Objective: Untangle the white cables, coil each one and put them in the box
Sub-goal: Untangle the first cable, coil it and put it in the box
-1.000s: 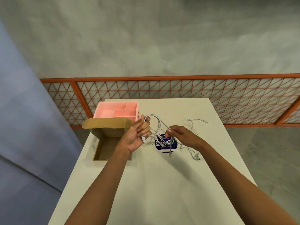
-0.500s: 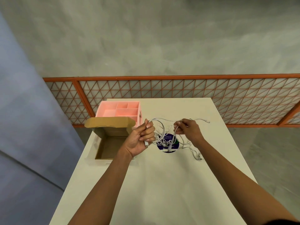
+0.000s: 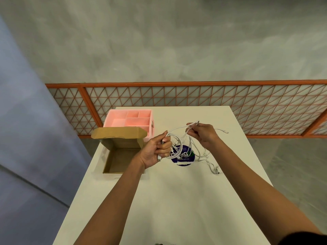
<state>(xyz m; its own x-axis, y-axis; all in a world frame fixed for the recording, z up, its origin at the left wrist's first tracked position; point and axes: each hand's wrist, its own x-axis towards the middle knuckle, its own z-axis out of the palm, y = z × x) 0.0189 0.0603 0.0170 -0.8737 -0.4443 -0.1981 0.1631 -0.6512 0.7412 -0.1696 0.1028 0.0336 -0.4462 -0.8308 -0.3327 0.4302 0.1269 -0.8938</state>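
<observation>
at the near edge of the white table (image 3: 159, 209), two bare forearms reach in from below frame toward the middle. left hand (image 3: 155, 151): fingers curled into a fist round several strands of the white cables (image 3: 177, 147), one plug poking out under the fist; held just above the tabletop, beside the right wall of the cardboard box (image 3: 120, 160). right hand (image 3: 203, 136): lifted higher and farther out, thumb and forefinger pinching one cable close to its plug end, other fingers loosely bent. between the two hands a strand runs in a shallow arc. below it the rest hangs in tangled loops down to the table centre, over a round dark-blue sticker (image 3: 184, 159) with white lettering, too small to read. one loose end trails on the table toward the right edge, plug lying flat; another end sticks out beyond the right hand, toward the far right corner. all cable is outside the box. box sits against the left edge, open, lid flap standing up on its far side, brown interior facing up. behind the flap, touching or just beside it (cannot tell which), a pink divided tray (image 3: 115, 112) at the far left corner, several compartments. beyond the far edge: orange lattice fence (image 3: 177, 98), then grey concrete ground (image 3: 159, 41); blue-grey panel (image 3: 26, 138) on the left.
</observation>
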